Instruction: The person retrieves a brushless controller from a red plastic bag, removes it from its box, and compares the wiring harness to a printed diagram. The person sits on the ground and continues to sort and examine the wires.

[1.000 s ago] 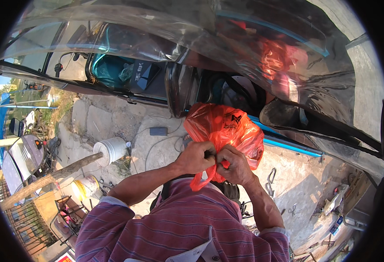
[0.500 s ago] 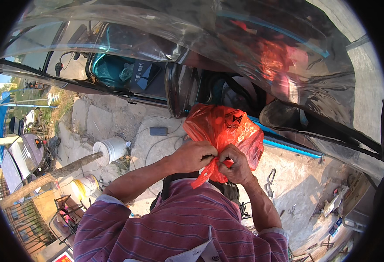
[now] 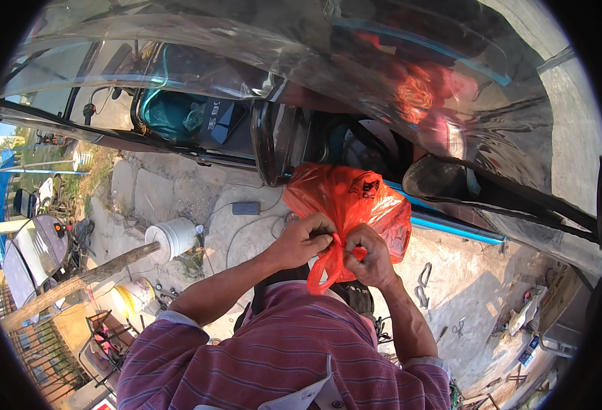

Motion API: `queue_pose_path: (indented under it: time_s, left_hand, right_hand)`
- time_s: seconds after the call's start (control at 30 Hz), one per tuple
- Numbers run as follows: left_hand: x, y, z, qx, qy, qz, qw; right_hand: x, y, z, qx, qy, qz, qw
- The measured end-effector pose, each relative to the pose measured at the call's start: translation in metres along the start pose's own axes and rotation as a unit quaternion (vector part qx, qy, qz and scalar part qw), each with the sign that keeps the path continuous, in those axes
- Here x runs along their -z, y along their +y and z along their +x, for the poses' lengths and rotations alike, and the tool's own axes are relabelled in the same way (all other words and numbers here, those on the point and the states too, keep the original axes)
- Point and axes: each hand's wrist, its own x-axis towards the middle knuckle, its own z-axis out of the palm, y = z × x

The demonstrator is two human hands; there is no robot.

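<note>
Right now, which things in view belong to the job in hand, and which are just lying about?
In hand:
red plastic bag, its gathered top held by
left hand and
right hand

Lying about:
white bucket
yellow-stained bucket
grey block

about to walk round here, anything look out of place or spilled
I see no spill. The oddest thing is a dark cable lying in loose loops on the concrete, left of the red plastic bag, near a dark block: untidy, possibly a trip risk.

"Where does printing show?"
"White characters [image 3: 212, 124] stand on the dark blue panel [image 3: 228, 127]."
"And elsewhere?"
"A black printed mark [image 3: 370, 188], too creased to read, on the red plastic bag [image 3: 338, 195]."
</note>
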Motion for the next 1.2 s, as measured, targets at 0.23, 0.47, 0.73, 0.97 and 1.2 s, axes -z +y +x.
queue_pose_path:
  time_s: [0.23, 0.47, 0.73, 0.97, 1.2]
  left_hand:
    - [0.015, 0.011, 0.003, -0.187, -0.062, 0.298, 0.934]
    - [0.001, -0.015, -0.001, 0.094, 0.022, -0.307, 0.947]
    - [0.009, -0.004, -0.004, -0.101, -0.035, 0.151, 0.983]
    - [0.012, -0.013, -0.004, -0.057, 0.006, -0.253, 0.966]
    - [0.000, -0.012, -0.015, -0.007, -0.078, -0.393, 0.916]
  right_hand:
    - [-0.003, 0.003, -0.002, -0.003, -0.015, -0.004, 1.000]
    - [-0.001, 0.006, -0.005, -0.001, 0.021, 0.002, 1.000]
    - [-0.005, 0.004, -0.003, -0.014, 0.003, -0.004, 1.000]
    - [-0.003, 0.011, -0.008, -0.016, 0.021, 0.007, 1.000]
    - [-0.007, 0.019, -0.014, -0.020, 0.022, 0.033, 0.999]
